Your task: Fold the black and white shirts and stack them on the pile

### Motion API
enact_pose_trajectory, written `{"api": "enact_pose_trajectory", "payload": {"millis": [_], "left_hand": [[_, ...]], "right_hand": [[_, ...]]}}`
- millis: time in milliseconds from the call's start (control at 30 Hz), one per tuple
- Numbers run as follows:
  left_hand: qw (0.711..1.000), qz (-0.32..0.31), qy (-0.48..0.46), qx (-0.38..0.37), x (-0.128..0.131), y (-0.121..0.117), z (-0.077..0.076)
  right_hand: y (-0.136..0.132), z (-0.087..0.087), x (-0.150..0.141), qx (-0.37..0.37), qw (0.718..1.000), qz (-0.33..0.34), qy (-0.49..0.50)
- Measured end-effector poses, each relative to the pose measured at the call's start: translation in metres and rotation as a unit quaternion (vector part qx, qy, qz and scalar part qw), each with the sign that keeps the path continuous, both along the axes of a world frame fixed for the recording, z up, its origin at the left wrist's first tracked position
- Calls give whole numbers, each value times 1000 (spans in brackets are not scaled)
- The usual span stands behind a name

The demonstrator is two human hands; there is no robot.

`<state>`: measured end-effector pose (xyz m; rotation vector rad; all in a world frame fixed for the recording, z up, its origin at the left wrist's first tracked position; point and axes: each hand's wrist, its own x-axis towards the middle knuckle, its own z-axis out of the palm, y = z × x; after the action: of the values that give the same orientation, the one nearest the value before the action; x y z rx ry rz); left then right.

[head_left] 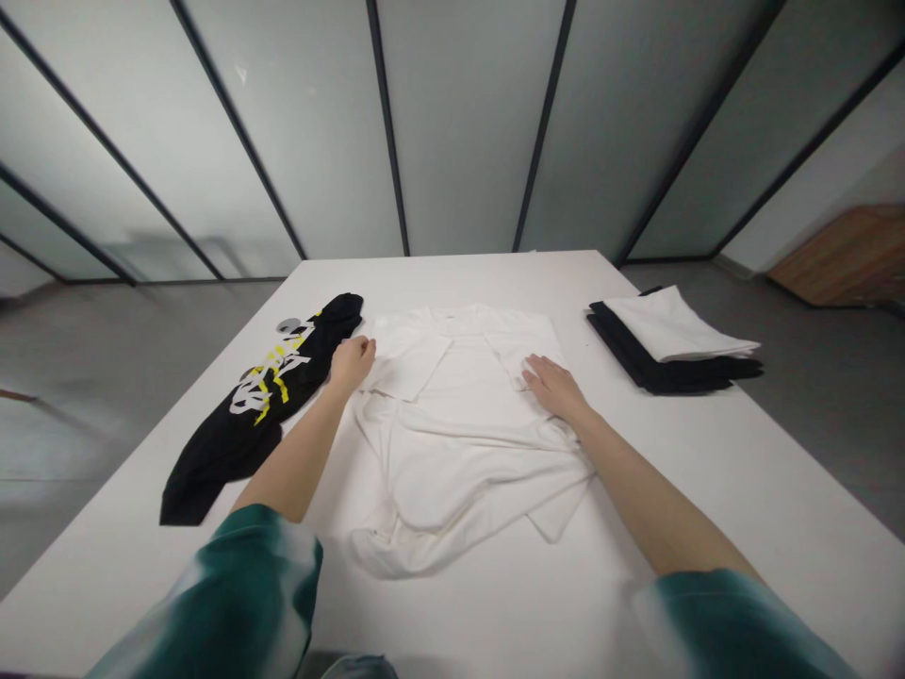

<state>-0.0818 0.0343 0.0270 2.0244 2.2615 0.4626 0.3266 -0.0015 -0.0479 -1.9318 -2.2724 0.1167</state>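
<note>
Two bare hands work on one white T-shirt [452,424], which lies spread near the middle of a white table [714,471], well apart from the far and near edges. Its upper part shows two folded-over flaps, and its lower part bunches in loose wrinkles that trail toward the near edge, with a wide band of tabletop still beyond them. The left hand [352,366] sits at the shirt's left side with its fingers loosely curled, touching the cloth; whether they pinch it cannot be told from this view. The right hand [555,389] lies flat on the shirt beside the right flap, its fingers extended and released. One black printed garment [233,453] with white and yellow lettering lies lengthwise toward the left edge, just beside the left forearm, with a narrow strip of table outside it. At the right edge sits one stack of folded clothes [657,372]: black layers, their number hard to count, under one white folded piece [668,325], and the black corner seems to reach past the edge. A wide stretch of tabletop separates this stack from the shirt. Two green-and-white tie-dyed sleeves [233,594] enter from the near edge.
</note>
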Motion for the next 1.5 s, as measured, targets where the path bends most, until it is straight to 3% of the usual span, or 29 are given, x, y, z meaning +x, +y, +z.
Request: {"api": "enact_pose_trajectory", "payload": {"millis": [67,200,267,400,500,633,767,833,900,967,1100,1233,1367,1500], "left_hand": [[998,-59,-15,-7,4,8,-2],[954,-285,56,-77,18,4,-8],[934,-326,103,-101,27,-6,-11],[939,-294,145,-108,47,-22,-17],[942,-288,125,-119,57,-22,-21],[953,-277,-8,-125,62,-12,-19],[925,-291,-193,-152,59,3,-15],[926,-258,-242,-129,55,14,-14],[955,-188,-222,-62,50,26,-16],[981,-131,-139,-27,45,34,-21],[988,-109,36,-101,40,35,-39],[987,-54,102,-110,42,27,-50],[989,-36,127,-65,44,35,-38],[990,-71,123,-14,44,60,-20]], "right_hand": [[-1,1,0,4,1000,-2,1],[-3,4,-1,8,1000,0,-4],[-4,4,-1,12,1000,3,-3],[-3,2,-1,18,1000,3,2],[-3,2,0,21,1000,3,5],[-4,3,-1,14,1000,5,7],[-4,5,-2,6,1000,2,8],[-5,6,-2,4,1000,1,6],[-5,7,-2,1,1000,0,3],[-4,8,-3,-1,1000,1,-2],[-5,6,-6,-1,1000,-12,-25],[-9,5,-11,10,998,-31,-51],[-1,20,-11,-1,998,-38,-55],[41,47,-3,-28,998,-47,-44]]}}
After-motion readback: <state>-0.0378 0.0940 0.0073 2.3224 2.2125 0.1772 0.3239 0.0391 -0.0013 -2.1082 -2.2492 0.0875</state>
